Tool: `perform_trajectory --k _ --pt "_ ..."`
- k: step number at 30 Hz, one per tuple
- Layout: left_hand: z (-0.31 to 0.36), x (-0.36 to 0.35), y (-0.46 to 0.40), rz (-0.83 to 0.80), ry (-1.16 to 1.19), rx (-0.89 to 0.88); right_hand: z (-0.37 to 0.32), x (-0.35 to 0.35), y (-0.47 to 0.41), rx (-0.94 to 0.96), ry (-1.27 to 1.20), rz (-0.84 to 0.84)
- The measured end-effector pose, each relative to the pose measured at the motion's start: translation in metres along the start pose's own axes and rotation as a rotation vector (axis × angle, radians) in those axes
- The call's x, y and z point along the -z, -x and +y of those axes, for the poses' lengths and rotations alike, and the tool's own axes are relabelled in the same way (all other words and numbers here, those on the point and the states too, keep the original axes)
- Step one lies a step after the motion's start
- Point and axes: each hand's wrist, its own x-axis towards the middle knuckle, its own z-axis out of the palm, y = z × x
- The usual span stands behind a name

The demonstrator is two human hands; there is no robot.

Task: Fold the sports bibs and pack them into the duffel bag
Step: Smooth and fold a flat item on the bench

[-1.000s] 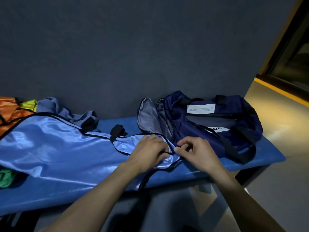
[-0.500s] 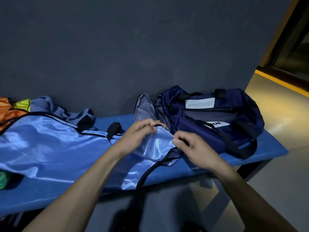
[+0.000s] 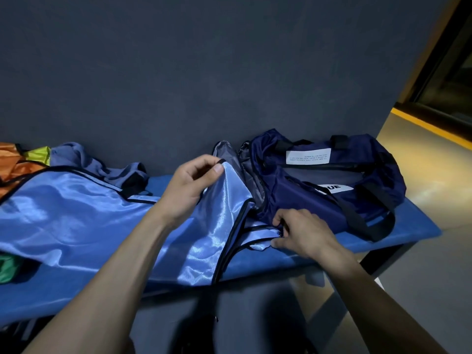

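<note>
Sports bib [image 3: 76, 213], shiny light blue with black edging, is lying spread along the blue tabletop [image 3: 319, 249], its long axis running left to right, one end reaching toward the duffel bag [image 3: 332, 190]. The left hand [image 3: 190, 186] is pinching a black-edged corner of the bib between thumb and fingers and holding it raised off the tabletop, just beside the bag's open grey-lined end. The right hand [image 3: 301, 235] is pinching the bib's lower strap edge low against the tabletop, close in front of the bag. The navy bag is sitting at the right end against the dark wall [image 3: 229, 72], its black straps hanging over the front. Behind the bib a crumpled grey-blue bib [image 3: 84, 159] is lying, with an orange bib [image 3: 12, 162] and a yellow one [image 3: 38, 154] at far left, and a green one [image 3: 7, 267] showing under the near edge.
</note>
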Motion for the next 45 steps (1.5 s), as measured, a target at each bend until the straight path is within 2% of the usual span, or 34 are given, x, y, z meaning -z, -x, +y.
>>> perform_trajectory --k 5,7,11,13,17,21,25,27,29,32,34,37,39,42,45 --pt "0.003 0.004 0.002 -0.065 0.132 0.079 -0.009 -0.007 0.005 0.005 0.024 0.097" --pt "0.002 0.004 0.003 -0.083 0.124 0.088 -0.009 -0.007 0.007 0.115 -0.014 0.189" --pt "0.003 0.004 0.005 -0.112 0.073 0.092 -0.017 -0.007 0.012 0.404 -0.077 0.529" --pt "0.003 0.005 0.007 -0.110 -0.001 0.089 -0.024 -0.006 0.014 0.486 -0.219 0.583" --pt "0.002 0.010 0.010 -0.122 -0.135 0.105 -0.038 -0.004 0.019 0.483 -0.623 0.546" --pt "0.000 0.006 0.008 -0.051 -0.245 0.088 -0.052 -0.001 0.024 0.379 -1.061 0.538" --pt "-0.017 0.006 0.003 -0.221 -0.489 0.185 -0.058 -0.005 0.020 0.235 -1.214 0.423" --pt "-0.029 0.005 0.003 -0.370 -0.773 0.204 -0.054 -0.008 0.015 0.125 -1.189 0.394" --pt "-0.037 0.004 0.006 -0.516 -1.002 0.222 -0.041 -0.010 0.007 0.058 -0.931 0.425" --pt "-0.046 0.007 0.007 -0.610 -1.080 0.230 -0.024 -0.004 0.008 -0.017 -0.389 0.299" --pt "-0.049 0.010 0.006 -0.597 -1.059 0.208 -0.023 -0.004 0.010 -0.143 -0.288 0.106" --pt "-0.051 0.014 0.008 -0.564 -0.999 0.189 -0.029 -0.011 0.012 -0.277 -0.432 -0.146" --pt "-0.052 0.016 0.009 -0.559 -0.960 0.193 -0.034 -0.017 0.011 -0.288 -0.562 -0.183" --pt "-0.048 0.015 0.012 -0.557 -0.875 0.194 -0.044 -0.027 0.008 -0.272 -0.721 -0.093" --pt "-0.031 0.018 0.016 -0.501 -0.639 0.182 -0.045 -0.029 0.002 -0.222 -0.767 0.074"
